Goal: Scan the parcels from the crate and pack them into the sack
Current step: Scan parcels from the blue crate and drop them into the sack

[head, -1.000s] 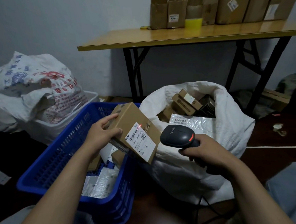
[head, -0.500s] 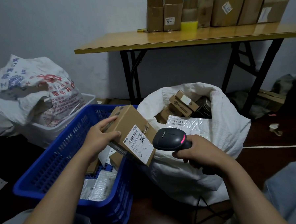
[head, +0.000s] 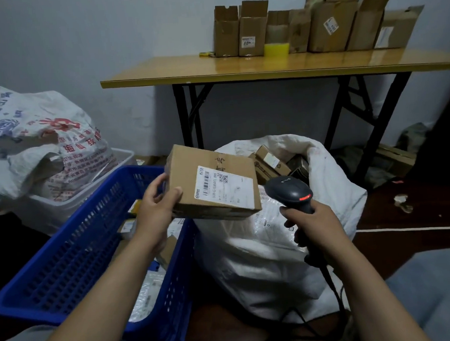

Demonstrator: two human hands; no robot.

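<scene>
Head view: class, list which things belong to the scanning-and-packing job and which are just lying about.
In the job: left hand holding the labelled parcel; right hand gripping the scanner; blue crate; white sack.
Lying about: table, open cartons on it, yellow roll, printed bag.

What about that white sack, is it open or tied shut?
Open. The white sack has its mouth gaping wide, and small cardboard parcels show inside, piled near its rim.
</scene>
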